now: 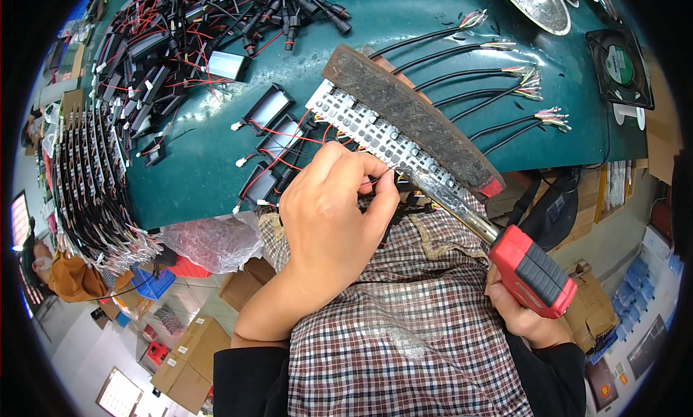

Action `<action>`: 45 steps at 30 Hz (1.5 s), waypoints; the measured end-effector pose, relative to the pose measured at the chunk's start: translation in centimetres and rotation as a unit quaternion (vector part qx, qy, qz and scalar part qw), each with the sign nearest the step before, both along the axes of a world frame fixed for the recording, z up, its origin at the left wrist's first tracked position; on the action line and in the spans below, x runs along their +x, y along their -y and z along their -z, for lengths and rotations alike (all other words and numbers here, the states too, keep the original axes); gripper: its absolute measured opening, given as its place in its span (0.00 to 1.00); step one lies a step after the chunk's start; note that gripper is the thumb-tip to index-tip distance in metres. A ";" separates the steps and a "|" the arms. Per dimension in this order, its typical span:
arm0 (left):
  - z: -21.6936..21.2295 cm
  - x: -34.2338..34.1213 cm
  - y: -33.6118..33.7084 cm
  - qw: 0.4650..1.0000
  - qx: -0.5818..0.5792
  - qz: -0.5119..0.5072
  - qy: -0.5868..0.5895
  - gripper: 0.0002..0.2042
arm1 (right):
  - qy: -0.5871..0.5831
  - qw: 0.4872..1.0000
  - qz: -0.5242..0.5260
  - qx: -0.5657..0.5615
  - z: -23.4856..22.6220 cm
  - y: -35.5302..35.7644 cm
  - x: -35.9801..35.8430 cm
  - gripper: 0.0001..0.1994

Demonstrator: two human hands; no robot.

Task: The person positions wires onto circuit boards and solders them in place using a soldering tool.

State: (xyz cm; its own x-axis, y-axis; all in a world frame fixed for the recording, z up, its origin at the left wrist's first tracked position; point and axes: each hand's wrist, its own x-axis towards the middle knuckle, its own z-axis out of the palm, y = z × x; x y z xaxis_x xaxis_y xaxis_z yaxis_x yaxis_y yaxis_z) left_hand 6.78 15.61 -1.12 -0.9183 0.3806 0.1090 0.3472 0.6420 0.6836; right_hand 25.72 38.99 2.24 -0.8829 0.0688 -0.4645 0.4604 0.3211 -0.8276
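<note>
Thumb and forefinger of my left hand (332,207) are pinched together at the near edge of a pale, perforated strip (375,137). They hold a thin wire, its end hidden by the fingertips. My right hand (516,309) grips a soldering iron (534,272) by its red and black handle. The iron's metal shaft points up and left, with its tip against the strip near my left fingertips. Along the strip's far side lies a dark, worn bar (411,114). Black cables (447,74) with stripped, coloured ends extend from behind it.
Open black cases (268,105) with red leads lie left of the strip. A heap of black connectors and wires (151,70) covers the table's far left, with bundled wired strips (86,179) hanging beside it. A metal dish (538,9) and small fan (619,67) stand far right.
</note>
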 end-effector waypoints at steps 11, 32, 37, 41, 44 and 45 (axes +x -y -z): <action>-0.2 -0.1 -0.1 1.000 -0.017 -0.003 0.003 0.06 | -0.010 1.000 -0.013 0.017 -0.8 -0.4 -0.2 0.11; 0.0 0.9 -0.1 0.999 -0.002 0.018 -0.037 0.08 | -0.023 0.999 -0.004 0.043 -0.9 -0.4 0.3 0.11; 0.2 0.8 -0.1 0.997 -0.007 0.024 -0.073 0.06 | -0.021 0.997 -0.064 0.049 -1.0 -0.9 -0.3 0.12; 0.1 0.8 -0.2 0.998 -0.008 0.025 -0.065 0.06 | -0.028 0.999 -0.039 0.023 -0.7 -0.7 0.0 0.13; 0.1 0.8 -0.2 0.998 -0.009 0.027 -0.064 0.06 | -0.022 0.999 -0.042 0.023 -0.9 -0.6 -0.5 0.14; 0.0 0.8 -0.2 0.997 -0.010 0.026 -0.065 0.06 | -0.013 0.999 -0.041 0.021 -0.9 -0.6 -0.5 0.15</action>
State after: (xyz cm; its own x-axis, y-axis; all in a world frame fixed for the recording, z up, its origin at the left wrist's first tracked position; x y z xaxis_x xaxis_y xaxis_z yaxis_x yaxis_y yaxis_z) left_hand 7.58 15.82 -1.16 -0.8755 0.4311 0.2183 0.4659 0.6333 0.6179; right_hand 25.18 39.55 3.13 -0.8982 0.0154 -0.4394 0.4098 0.3912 -0.8240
